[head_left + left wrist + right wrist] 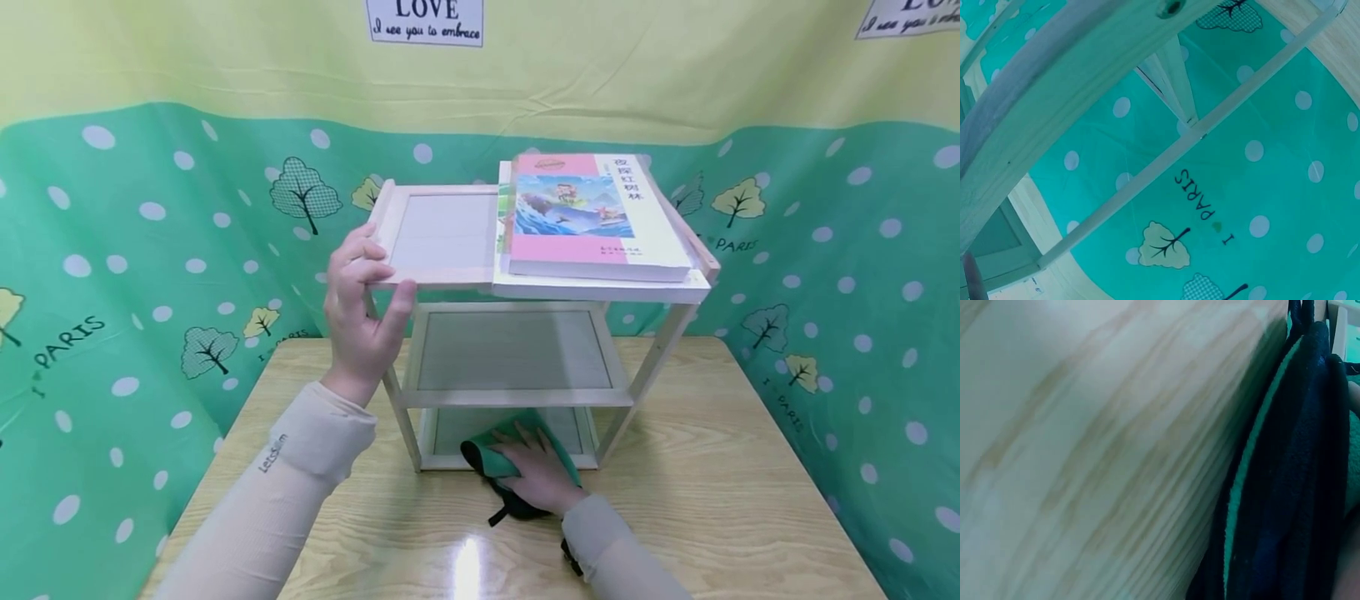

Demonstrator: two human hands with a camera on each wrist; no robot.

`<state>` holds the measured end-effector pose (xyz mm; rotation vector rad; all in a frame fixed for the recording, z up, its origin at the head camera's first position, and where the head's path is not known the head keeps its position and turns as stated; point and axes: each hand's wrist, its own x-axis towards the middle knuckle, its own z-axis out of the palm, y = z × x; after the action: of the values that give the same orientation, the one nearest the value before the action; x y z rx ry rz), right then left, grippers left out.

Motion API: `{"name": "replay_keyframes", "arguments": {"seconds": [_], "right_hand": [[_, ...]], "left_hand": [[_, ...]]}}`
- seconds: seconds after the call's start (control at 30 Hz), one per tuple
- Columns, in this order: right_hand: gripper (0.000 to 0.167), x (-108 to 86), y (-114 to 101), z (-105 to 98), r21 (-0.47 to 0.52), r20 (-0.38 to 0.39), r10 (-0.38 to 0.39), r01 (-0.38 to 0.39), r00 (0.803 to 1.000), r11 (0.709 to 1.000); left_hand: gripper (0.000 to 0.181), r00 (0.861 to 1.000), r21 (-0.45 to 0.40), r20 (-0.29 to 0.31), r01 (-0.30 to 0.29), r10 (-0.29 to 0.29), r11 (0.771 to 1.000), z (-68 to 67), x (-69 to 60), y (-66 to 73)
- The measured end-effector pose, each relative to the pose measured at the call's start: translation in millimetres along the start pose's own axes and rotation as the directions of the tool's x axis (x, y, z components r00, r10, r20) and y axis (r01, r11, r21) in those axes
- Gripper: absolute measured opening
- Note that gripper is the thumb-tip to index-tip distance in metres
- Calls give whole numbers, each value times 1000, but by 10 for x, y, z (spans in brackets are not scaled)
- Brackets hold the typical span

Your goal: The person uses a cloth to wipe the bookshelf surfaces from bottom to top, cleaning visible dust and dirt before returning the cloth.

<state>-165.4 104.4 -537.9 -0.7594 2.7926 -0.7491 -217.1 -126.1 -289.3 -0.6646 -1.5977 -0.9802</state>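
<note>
A pale wooden three-tier shelf [517, 399] stands on the table. My left hand [360, 308] grips the front left corner of its top tier, fingers over the side rail and thumb by the front edge. Low down at the bottom tier, my right hand [534, 472] presses on a green cloth [487, 460] with black edging, its fingers spread. Part of the cloth lies on the bottom tier and part hangs in front of it. The right wrist view shows the cloth's dark folded edge [1291, 469] close up; most of that hand is out of it.
Books [573, 208] lie stacked on the right half of the top tier. Wood-grain tabletop [720, 467] extends around the shelf. A green and yellow printed curtain [225, 192] hangs behind and along both sides.
</note>
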Motion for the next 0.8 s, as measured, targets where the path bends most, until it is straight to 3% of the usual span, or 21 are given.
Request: {"name": "replay_keyframes", "arguments": {"seconds": [0.47,0.8], "right_hand": [[52,-127,173,-111,5,-68,105,-105,992,994],[53,-169,262,-151,10,-68,101,-101,993,995]], "left_hand": [[39,1000,6,8,-6,6,1000,-23,2,-5],[39,1000,4,7,-12,12,1000,-15,3,-1]]}}
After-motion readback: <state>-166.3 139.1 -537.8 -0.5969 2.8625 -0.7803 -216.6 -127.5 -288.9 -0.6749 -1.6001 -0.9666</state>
